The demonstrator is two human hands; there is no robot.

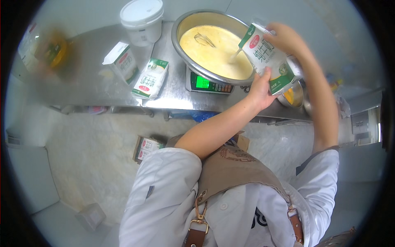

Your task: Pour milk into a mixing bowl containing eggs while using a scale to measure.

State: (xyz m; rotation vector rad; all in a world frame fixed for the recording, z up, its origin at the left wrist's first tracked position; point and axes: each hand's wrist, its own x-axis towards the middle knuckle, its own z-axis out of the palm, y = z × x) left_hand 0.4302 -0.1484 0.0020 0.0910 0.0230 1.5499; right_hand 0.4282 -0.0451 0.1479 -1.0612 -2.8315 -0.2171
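My left hand (pixel 260 89) grips the lower end of a white and green milk carton (pixel 262 54) from below. At its upper side, my right hand (pixel 285 38) holds the same carton. It is tilted over a large stainless steel bowl (pixel 176 40), and a white stream runs from its corner into the pale yellow liquid (pixel 209 58). A wire whisk (pixel 204 40) lies partly sunk in that liquid. Beneath the bowl is a digital scale (pixel 209 85) with a lit green display. Two more milk cartons, one upright (pixel 125 63) and one lying flat (pixel 151 78), are left of the bowl.
A lidded white plastic bucket (pixel 142 23) stands at the back of the steel table (pixel 86 89). Right of the scale sits a small metal bowl (pixel 297 97) with something orange-yellow inside. An open cardboard box of milk cartons (pixel 148 148) rests on the floor near me.
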